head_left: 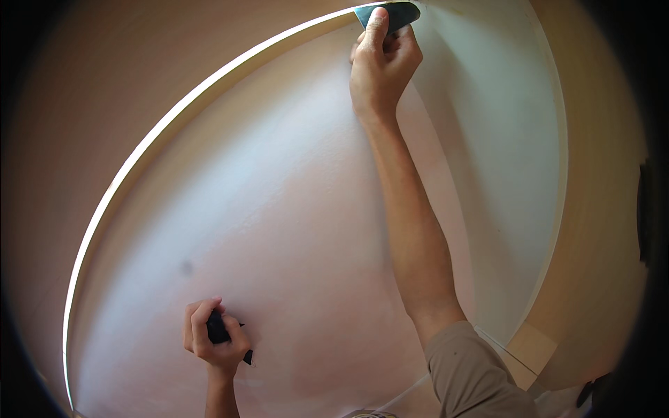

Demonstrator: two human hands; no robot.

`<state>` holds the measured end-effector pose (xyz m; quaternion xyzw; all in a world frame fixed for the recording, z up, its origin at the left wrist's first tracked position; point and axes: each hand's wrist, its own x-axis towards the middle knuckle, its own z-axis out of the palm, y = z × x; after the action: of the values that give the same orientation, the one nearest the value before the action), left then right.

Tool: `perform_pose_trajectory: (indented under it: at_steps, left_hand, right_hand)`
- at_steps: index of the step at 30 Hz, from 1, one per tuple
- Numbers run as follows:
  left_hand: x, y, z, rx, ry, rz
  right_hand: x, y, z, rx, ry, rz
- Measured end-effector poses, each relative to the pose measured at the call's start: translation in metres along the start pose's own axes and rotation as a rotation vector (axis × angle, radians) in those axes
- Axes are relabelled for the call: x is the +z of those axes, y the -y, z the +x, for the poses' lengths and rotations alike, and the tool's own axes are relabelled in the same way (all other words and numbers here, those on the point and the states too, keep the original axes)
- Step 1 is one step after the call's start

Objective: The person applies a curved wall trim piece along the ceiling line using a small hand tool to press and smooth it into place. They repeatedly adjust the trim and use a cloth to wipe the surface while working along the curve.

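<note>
My right hand (385, 66) reaches far up and grips a flat, dark teal scraper (398, 15), thumb on its face. The scraper lies against the upper end of a bright white edge strip (164, 129). Low on the left, my left hand (216, 334) is closed around a black tool (218, 327); fingers cover much of it, and I cannot make out its kind. That hand is in front of a large pale pinkish surface (313, 258), which has a glossy sheen and faint ripples across its middle.
A greyish-white panel (509, 174) adjoins the pinkish surface on the right. Beyond it runs a beige border (592, 230), with a small seamed corner piece (533, 348) at the lower right. A dark object (644, 212) sits at the far right rim. Brownish surface (139, 63) lies outside the white strip.
</note>
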<state>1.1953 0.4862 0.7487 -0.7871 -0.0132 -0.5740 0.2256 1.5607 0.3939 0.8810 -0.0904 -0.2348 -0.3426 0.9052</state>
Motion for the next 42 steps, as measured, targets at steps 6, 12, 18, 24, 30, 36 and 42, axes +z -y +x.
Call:
perform_pose_trajectory:
  at_steps: [6, 12, 18, 24, 30, 36, 42]
  left_hand:
    - [0.000, 0.002, -0.004, -0.008, -0.002, -0.011]
    - [0.000, 0.004, -0.006, -0.006, -0.006, -0.013]
    - [0.002, 0.008, -0.008, 0.002, 0.004, -0.011]
    - [0.001, 0.004, -0.005, 0.020, 0.004, 0.002]
    - [0.000, 0.002, -0.006, 0.000, -0.016, -0.012]
    - [-0.001, 0.002, -0.007, -0.031, 0.033, -0.026]
    - [-0.003, 0.001, -0.003, -0.026, 0.030, -0.018]
  right_hand:
    - [0.000, -0.003, -0.003, -0.028, 0.009, 0.077]
    - [0.000, -0.007, -0.007, -0.010, -0.003, 0.063]
    - [-0.004, -0.004, -0.011, 0.043, 0.035, 0.117]
    - [-0.006, -0.005, -0.004, 0.090, 0.027, 0.220]
    - [-0.005, 0.000, -0.004, 0.046, 0.041, 0.132]
    - [-0.006, 0.002, -0.006, 0.031, 0.052, 0.059]
    - [0.002, 0.004, -0.005, 0.083, 0.001, 0.124]
